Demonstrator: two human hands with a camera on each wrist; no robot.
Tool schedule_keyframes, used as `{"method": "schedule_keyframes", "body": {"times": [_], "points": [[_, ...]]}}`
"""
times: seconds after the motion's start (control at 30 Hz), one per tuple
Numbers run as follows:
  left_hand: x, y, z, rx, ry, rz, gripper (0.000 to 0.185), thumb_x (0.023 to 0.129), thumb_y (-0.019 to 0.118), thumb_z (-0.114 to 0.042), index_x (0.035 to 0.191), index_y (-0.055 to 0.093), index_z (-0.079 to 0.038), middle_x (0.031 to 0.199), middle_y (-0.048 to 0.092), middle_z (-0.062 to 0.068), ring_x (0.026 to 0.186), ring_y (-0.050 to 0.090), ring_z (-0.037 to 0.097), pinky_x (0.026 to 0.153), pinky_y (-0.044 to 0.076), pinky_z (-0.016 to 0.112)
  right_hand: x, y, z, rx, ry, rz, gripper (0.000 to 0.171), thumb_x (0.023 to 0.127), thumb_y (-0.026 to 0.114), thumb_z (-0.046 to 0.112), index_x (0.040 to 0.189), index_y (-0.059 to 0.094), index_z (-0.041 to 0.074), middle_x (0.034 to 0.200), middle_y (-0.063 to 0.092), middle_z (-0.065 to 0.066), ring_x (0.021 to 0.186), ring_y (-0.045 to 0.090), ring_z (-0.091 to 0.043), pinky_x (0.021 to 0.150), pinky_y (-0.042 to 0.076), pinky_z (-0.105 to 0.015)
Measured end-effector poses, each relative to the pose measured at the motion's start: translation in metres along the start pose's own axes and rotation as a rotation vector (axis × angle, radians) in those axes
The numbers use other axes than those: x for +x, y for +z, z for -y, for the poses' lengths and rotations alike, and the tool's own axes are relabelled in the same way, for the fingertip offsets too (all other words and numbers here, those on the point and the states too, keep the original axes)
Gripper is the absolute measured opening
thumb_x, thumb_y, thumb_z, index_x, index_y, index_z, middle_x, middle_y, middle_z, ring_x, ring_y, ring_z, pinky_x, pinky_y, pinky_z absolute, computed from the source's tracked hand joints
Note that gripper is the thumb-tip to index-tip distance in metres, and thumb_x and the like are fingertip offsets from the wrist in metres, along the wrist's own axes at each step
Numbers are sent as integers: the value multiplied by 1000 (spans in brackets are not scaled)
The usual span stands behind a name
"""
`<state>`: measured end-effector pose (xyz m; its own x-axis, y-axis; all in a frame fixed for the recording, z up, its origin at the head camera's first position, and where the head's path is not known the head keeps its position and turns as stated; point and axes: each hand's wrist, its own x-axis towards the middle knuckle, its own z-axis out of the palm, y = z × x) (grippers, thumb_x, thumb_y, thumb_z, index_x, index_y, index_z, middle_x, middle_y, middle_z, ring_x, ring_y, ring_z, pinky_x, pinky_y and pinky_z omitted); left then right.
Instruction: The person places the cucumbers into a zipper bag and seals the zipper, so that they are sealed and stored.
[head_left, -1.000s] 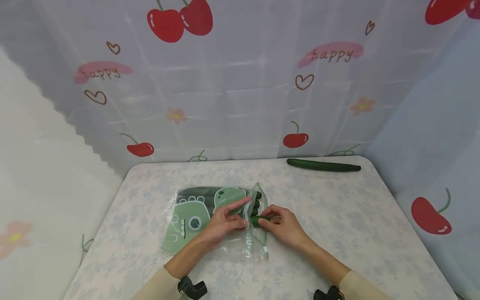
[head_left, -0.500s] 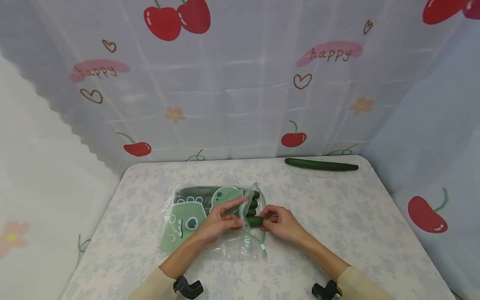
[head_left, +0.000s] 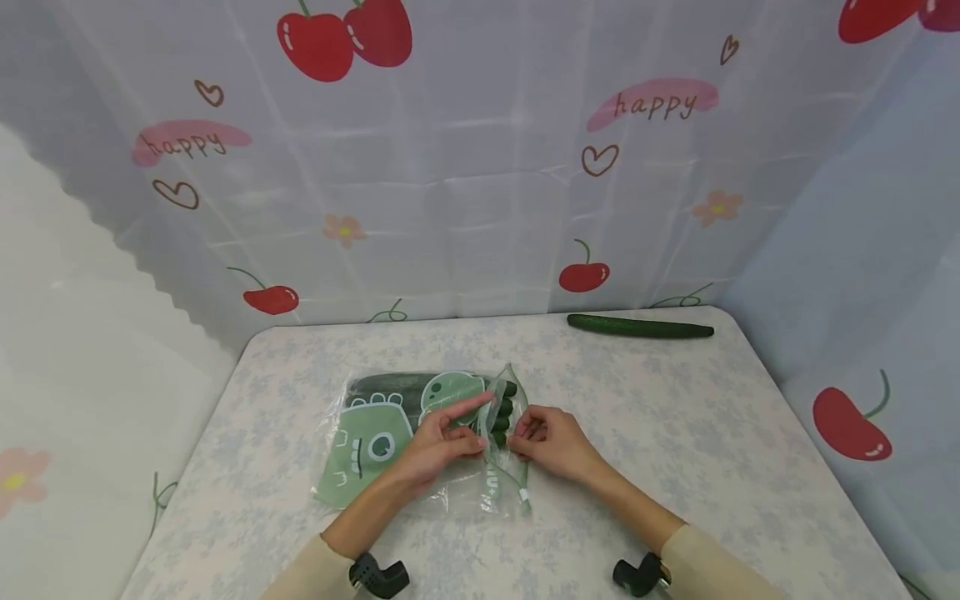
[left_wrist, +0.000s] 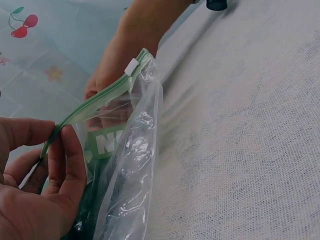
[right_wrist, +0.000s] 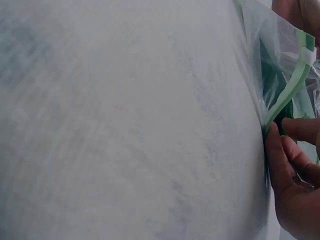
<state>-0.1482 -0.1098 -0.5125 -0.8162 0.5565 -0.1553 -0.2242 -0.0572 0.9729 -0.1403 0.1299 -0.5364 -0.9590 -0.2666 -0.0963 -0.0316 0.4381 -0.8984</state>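
A clear zip bag (head_left: 378, 450) with green cartoon prints lies on the table, holding several cucumbers (head_left: 390, 386) whose ends show at its mouth. My left hand (head_left: 442, 442) spreads across the mouth side, index finger extended; in the left wrist view its thumb and fingers pinch the green zip edge (left_wrist: 92, 102). At the mouth's right side, my right hand (head_left: 555, 446) has curled fingers on the bag's lip, close to the nearest cucumber's end (head_left: 498, 437). In the right wrist view the green edge runs to its fingertip; the exact contact is partly hidden.
A single loose cucumber (head_left: 641, 327) lies along the table's far right edge. A white slider (left_wrist: 131, 67) sits on the zip near one corner. Behind the pale patterned table (head_left: 637, 383) hangs a cherry-print curtain (head_left: 465, 208).
The nearest cucumber has slid left, deeper into the bag, and less of its end shows at the mouth. My right hand has moved slightly left, off that end. The left hand stays by the mouth.
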Motion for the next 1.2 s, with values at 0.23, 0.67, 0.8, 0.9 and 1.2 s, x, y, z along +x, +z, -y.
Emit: {"method": "schedule_keyframes", "body": {"times": [0.23,0.67,0.8,0.9,1.2], "points": [[-2,-1,1,-5,1,-3,70,89,70,-4,150,44,-27,82,68,-1,83,67,12,84,59,34,-12,-32,-14,218,8,35,19,92,70,21,103,65,7,97,73,-17,90,74,-29,80,62,-33],[-5,5,-3,25,17,-13,69,89,70,-2,150,44,-22,92,71,1,84,68,10,87,59,34,-10,-149,-47,-344,-51,-179,17,97,63,32,106,65,18,104,69,-2,97,67,-20,80,57,-29],[-7,7,-7,43,0,-7,68,90,69,-4,150,44,-23,79,72,0,84,69,11,87,60,33,-2,-183,-63,-439,-75,-264,24,99,60,27,113,64,9,111,65,-11,104,63,-30,87,56,-45],[-8,8,-9,34,-15,-12,67,90,68,-3,149,44,-23,79,71,0,84,70,12,88,60,34,4,-209,-74,-491,-64,-324,30,100,56,27,119,60,4,120,58,-19,109,57,-39,89,51,-55],[-7,14,-12,55,-3,-25,66,90,68,-5,149,44,-23,81,73,-2,87,70,11,88,60,35,20,-272,-101,-599,86,-420,55,98,49,25,142,40,-7,141,38,-39,128,30,-59,102,27,-67]]}}
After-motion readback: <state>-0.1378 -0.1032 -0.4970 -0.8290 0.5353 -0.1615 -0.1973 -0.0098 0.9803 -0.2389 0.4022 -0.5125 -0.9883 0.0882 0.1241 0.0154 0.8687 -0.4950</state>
